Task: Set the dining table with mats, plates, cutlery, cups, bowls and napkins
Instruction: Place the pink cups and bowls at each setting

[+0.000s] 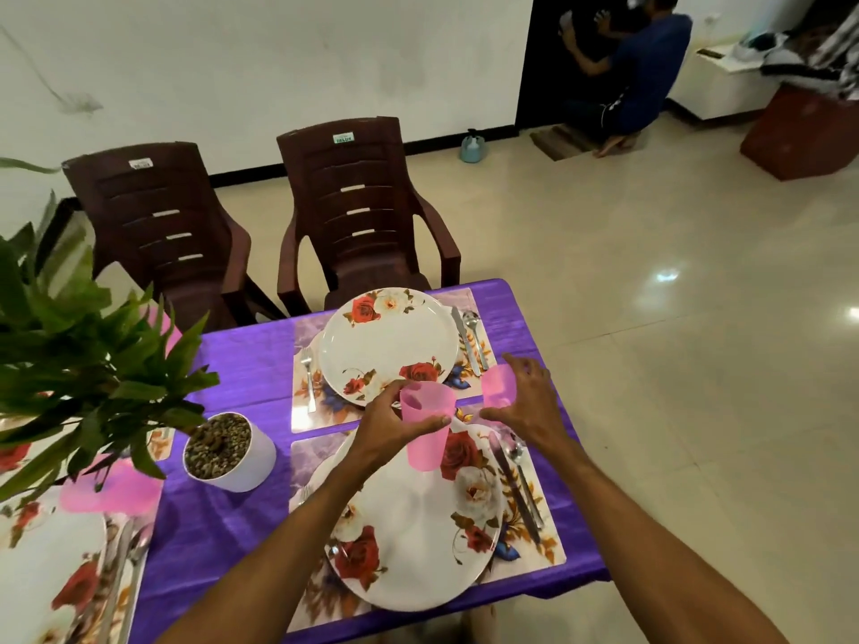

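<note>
The left hand (395, 425) gripped a pink cup (425, 425), thumb on one side and fingers on the other. It held the cup up over the 12 o'clock edge of the near plate (418, 541). I think this cup was for that place and had not been put down yet.

The right hand (530, 402) had its fingers curled round a second pink cup (497, 385). This cup was at 4 o'clock from the far plate (388, 341), by the corner of the far mat (307, 332). It was just under the knife (465, 341) and spoon (476, 332), most likely so a person who eats there could reach it. I could not tell if it stood on the mat yet.

Each plate sat in the middle of its mat. The fork (307, 369) lay at 9 o'clock of the far plate, and the knife and spoon at 3 o'clock.

Two brown chairs stood at 12 o'clock of the table. Each had a small sticker (343, 138) on top, but the words were too blurry to read.
</note>
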`<action>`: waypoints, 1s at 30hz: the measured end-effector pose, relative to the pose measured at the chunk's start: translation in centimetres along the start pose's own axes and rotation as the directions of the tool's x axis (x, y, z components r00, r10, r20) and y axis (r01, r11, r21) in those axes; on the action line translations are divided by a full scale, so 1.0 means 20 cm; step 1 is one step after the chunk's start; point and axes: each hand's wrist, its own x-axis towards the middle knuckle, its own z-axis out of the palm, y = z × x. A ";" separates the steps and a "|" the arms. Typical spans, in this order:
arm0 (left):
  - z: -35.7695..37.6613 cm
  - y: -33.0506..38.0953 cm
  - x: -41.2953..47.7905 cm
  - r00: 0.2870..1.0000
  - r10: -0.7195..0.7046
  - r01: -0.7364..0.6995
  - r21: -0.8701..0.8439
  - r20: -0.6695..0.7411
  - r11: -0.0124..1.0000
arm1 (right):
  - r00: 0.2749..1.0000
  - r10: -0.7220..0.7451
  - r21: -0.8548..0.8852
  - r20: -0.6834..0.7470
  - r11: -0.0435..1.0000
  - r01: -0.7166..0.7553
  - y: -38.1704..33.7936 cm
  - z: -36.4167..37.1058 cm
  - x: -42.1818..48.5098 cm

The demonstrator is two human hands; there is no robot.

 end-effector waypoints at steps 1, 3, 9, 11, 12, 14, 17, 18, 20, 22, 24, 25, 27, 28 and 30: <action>-0.01 0.01 0.01 1.000 0.010 -0.010 -0.011 -0.007 1.000 | 0.999 -0.025 -0.021 -0.029 0.999 0.024 -0.03 -0.01 0.00; -0.02 0.04 0.03 0.999 0.042 -0.043 -0.041 -0.022 0.998 | 0.991 -0.120 -0.010 -0.059 0.993 0.119 -0.09 -0.05 0.00; -0.07 0.19 0.19 0.993 0.115 -0.118 -0.116 -0.032 0.986 | 0.936 -0.287 0.384 0.205 0.903 0.193 -0.41 -0.13 0.05; -0.08 0.25 0.24 0.991 0.130 -0.131 -0.149 -0.018 0.980 | 0.950 -0.271 0.420 0.157 0.889 0.184 -0.47 -0.13 0.11; -0.09 0.28 0.26 0.990 0.137 -0.138 -0.164 -0.016 0.977 | 0.958 -0.259 0.430 0.122 0.884 0.184 -0.49 -0.13 0.15; -0.10 0.31 0.31 0.990 0.141 -0.142 -0.174 -0.017 0.974 | 0.969 -0.235 0.432 0.072 0.883 0.182 -0.51 -0.14 0.23; -0.12 0.33 0.42 0.994 0.105 -0.106 -0.169 -0.020 0.980 | 0.982 -0.189 0.409 0.015 0.897 0.167 -0.49 -0.13 0.39; -0.13 0.32 0.45 0.995 0.095 -0.098 -0.160 -0.030 0.982 | 0.986 -0.166 0.404 -0.013 0.901 0.157 -0.47 -0.13 0.44; -0.13 0.30 0.53 0.996 0.075 -0.082 -0.124 -0.058 0.989 | 0.992 -0.115 0.398 -0.053 0.909 0.126 -0.44 -0.12 0.57; -0.12 0.26 0.62 0.995 0.063 -0.070 -0.096 -0.077 0.993 | 0.994 -0.073 0.378 -0.080 0.920 0.098 -0.41 -0.11 0.72; -0.11 0.21 0.71 0.994 0.061 -0.067 -0.070 -0.095 0.995 | 0.993 -0.032 0.362 -0.113 0.929 0.071 -0.39 -0.09 0.87; -0.10 0.19 0.76 0.993 0.058 -0.064 -0.061 -0.102 0.996 | 0.992 -0.013 0.360 -0.129 0.931 0.059 -0.38 -0.08 0.94; -0.08 0.15 0.86 0.992 0.050 -0.056 -0.052 -0.116 0.997 | 0.990 0.014 0.360 -0.143 0.932 0.039 -0.36 -0.04 1.08; -0.07 0.13 0.89 0.991 0.050 -0.056 -0.049 -0.123 0.997 | 0.989 0.020 0.357 -0.148 0.934 0.035 -0.35 -0.03 1.14; -0.05 0.09 0.95 0.989 0.043 -0.050 -0.050 -0.139 0.998 | 0.989 0.030 0.344 -0.145 0.939 0.022 -0.30 0.02 1.25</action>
